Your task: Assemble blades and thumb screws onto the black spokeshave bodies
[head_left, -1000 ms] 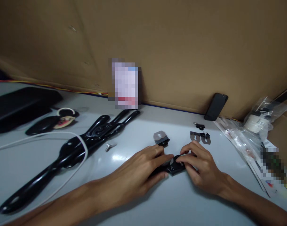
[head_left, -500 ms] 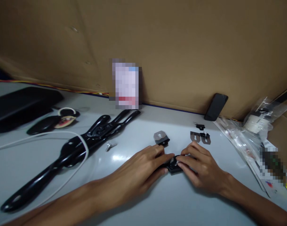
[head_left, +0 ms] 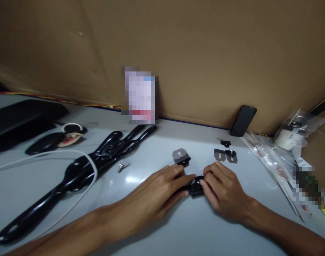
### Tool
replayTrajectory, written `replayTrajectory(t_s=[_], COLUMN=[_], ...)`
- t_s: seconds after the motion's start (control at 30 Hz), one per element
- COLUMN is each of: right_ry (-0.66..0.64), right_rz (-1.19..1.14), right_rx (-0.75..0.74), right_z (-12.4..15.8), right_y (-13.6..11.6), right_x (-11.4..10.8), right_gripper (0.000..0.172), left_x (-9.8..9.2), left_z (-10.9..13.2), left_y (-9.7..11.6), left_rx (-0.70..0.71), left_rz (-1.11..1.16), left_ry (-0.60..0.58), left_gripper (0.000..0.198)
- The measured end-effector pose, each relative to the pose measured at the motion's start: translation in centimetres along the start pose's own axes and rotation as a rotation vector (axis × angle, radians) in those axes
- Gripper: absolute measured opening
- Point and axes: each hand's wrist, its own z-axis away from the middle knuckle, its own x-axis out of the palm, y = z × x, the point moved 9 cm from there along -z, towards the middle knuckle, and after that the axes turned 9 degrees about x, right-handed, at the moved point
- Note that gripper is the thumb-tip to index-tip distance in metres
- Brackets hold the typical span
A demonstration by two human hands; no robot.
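A black glossy spokeshave [head_left: 196, 190] lies on the table between my hands. My left hand [head_left: 166, 186] is closed around its left side, thumb and forefinger beside the middle part. With fingers curled, my right hand [head_left: 225, 186] grips the right side, its thumb by a small silver screw at the centre; the handles are mostly hidden. Just beyond my left fingers lies a slotted steel blade [head_left: 180, 154] with a black cap piece [head_left: 184, 162]. Two more slotted blades [head_left: 219, 155] lie behind my right hand, near small black caps [head_left: 225, 143] with screws.
Glossy black spokeshave bodies [head_left: 101, 163] lie at left, crossed by a white cable [head_left: 84, 190]. A silver wing screw [head_left: 122, 167] is close by. A phone [head_left: 243, 121] leans against the cardboard wall [head_left: 191, 64]. Plastic-wrapped items [head_left: 269, 160] line the right side.
My right fingers have curled in closer at the spokeshave's middle, and the thumb now sits by the screw. My left hand keeps its hold. The view has shifted slightly.
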Motion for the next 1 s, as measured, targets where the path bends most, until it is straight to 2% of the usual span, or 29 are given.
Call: replayTrajectory(t_s=[0.17, 0.33, 0.5, 0.63, 0.8, 1.0], right_ry=[-0.041, -0.038, -0.029, -0.050, -0.081, -0.022], right_rz=[-0.008, -0.025, -0.115, -0.229, -0.261, -0.235], right_rx=[0.099, 0.130, 0.193, 0.282, 0.241, 0.180], right_z=[0.0, -0.2, -0.3, 0.1, 0.5, 0.4], right_y=[1.2, 1.5, 2.3, 3.8, 3.8, 3.0], right_x=[0.8, 1.0, 0.3, -0.4, -0.5, -1.1], right_gripper=[0.028, 0.032, 0.038, 0.034, 0.031, 0.028], left_x=[0.1, 0.1, -0.2, -0.2, 0.1, 0.0], left_z=[0.1, 0.1, 0.0, 0.1, 0.2, 0.2], left_y=[0.0, 0.0, 0.1, 0.0, -0.2, -0.1], left_rx=[0.011, 0.000, 0.007, 0.018, 0.012, 0.018], left_rz=[-0.002, -0.005, -0.008, -0.004, 0.012, 0.016], left_ry=[0.006, 0.007, 0.016, 0.023, 0.016, 0.030], left_gripper=[0.022, 0.024, 0.024, 0.023, 0.024, 0.026])
